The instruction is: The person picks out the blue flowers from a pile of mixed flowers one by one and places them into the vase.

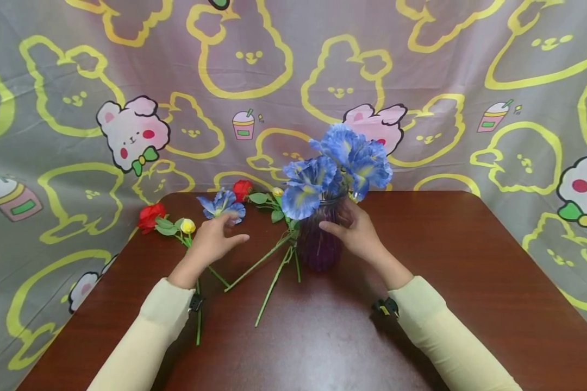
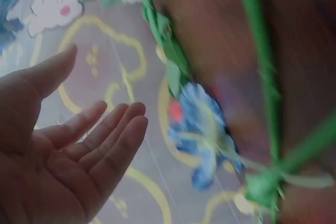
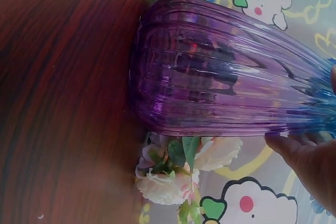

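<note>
A ribbed purple glass vase [image 1: 318,247] stands upright on the table, with blue irises [image 1: 344,155] rising from its mouth. My right hand [image 1: 361,231] holds the vase near its neck, the thumb across the front and the fingers round the far side. In the right wrist view, the fingers [image 3: 294,148] lie along the narrow upper part of the glass. My left hand [image 1: 210,239] hovers in front of a loose blue iris [image 1: 222,205], thumb spread away from the fingers. The left wrist view shows that palm empty, with the iris [image 2: 202,135] beyond the fingertips.
Left of the vase lie a red rose [image 1: 150,217] with a yellow bud [image 1: 188,226] and another red rose [image 1: 242,190] farther back. Their green stems [image 1: 274,285] point toward the near side. Pale pink flowers [image 3: 163,187] show behind the vase. A patterned curtain [image 1: 283,65] hangs behind the table.
</note>
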{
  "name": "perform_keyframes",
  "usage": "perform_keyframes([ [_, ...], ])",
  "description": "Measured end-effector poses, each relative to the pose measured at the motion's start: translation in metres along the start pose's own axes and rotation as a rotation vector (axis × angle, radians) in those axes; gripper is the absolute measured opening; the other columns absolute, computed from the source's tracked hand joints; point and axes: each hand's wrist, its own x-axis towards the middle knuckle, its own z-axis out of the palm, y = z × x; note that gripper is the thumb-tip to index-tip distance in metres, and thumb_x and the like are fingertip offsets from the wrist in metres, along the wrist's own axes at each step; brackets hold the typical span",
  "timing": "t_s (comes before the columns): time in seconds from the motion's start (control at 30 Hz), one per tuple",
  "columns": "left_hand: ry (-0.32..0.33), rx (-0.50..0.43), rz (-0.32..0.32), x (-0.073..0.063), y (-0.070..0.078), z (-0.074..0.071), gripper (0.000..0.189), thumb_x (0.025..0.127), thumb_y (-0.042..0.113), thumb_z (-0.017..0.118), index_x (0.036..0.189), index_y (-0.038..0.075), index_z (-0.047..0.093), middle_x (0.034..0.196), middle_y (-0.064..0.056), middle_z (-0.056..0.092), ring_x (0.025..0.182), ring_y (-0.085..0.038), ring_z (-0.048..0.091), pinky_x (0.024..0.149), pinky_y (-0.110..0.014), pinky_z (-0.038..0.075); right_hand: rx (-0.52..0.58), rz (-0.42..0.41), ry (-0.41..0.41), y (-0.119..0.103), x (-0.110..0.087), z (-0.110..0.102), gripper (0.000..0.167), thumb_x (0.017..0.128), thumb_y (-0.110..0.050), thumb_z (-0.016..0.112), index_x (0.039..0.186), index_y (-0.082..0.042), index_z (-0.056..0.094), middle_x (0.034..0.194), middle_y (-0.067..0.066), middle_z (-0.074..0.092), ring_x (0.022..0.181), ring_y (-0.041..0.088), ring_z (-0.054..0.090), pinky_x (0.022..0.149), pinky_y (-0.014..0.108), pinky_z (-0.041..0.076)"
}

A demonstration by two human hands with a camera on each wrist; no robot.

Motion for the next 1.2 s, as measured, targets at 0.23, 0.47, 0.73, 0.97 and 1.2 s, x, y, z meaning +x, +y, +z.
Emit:
perform_keyframes([
  [0.23, -0.037, 0.141, -0.17, -0.019, -0.033, -0.022, 0.041, 0.086, 0.036, 0.074, 0.098, -0.002, 0.064, 0.088, -0.013, 0.066, 0.077, -0.028, 0.06, 0.066, -0.042, 0.049, 0.01, 0.009, 0.003, 0.0, -0.001, 0.002, 0.057, 0.088, -0.012, 0.074, 0.137, -0.002, 0.048, 0.137, 0.019, 0.052, 0.129, 0.031, 0.047, 0.103, 0.045, 0.041],
  [0.47, -0.1, 0.266, -0.283, -0.036, -0.053, -0.028, 0.052, 0.084, 0.038, 0.075, 0.049, 0.012, 0.046, 0.048, 0.003, 0.035, 0.048, -0.014, 0.036, 0.045, -0.029, 0.029, 0.03, 0.027, -0.004, 0.0, -0.002, 0.0, 0.061, 0.089, -0.012, 0.073, 0.142, -0.002, 0.043, 0.141, 0.019, 0.048, 0.132, 0.031, 0.044, 0.105, 0.046, 0.038],
  [0.73, -0.175, 0.291, -0.332, -0.044, -0.062, -0.025, 0.044, 0.083, 0.036, 0.076, 0.054, 0.008, 0.06, 0.048, -0.003, 0.054, 0.049, -0.018, 0.055, 0.051, -0.037, 0.042, 0.04, 0.025, -0.006, 0.0, -0.002, 0.0, 0.061, 0.089, -0.012, 0.072, 0.142, -0.003, 0.043, 0.142, 0.019, 0.047, 0.132, 0.03, 0.044, 0.105, 0.045, 0.038],
  [0.97, -0.24, 0.23, -0.379, -0.046, -0.062, -0.024, 0.037, 0.084, 0.031, 0.077, 0.062, 0.004, 0.063, 0.051, -0.005, 0.058, 0.046, -0.019, 0.06, 0.048, -0.035, 0.046, 0.037, 0.023, 0.004, -0.001, -0.001, 0.001, 0.055, 0.089, -0.012, 0.073, 0.136, -0.002, 0.048, 0.14, 0.019, 0.05, 0.131, 0.032, 0.044, 0.105, 0.047, 0.038],
  [1.2, -0.261, 0.196, -0.388, -0.048, -0.063, -0.018, 0.031, 0.084, 0.021, 0.077, 0.065, 0.001, 0.063, 0.052, -0.006, 0.059, 0.045, -0.017, 0.06, 0.046, -0.032, 0.05, 0.012, 0.023, -0.002, -0.001, -0.001, 0.0, 0.054, 0.088, -0.015, 0.074, 0.135, -0.003, 0.049, 0.139, 0.018, 0.051, 0.13, 0.031, 0.046, 0.104, 0.046, 0.04],
])
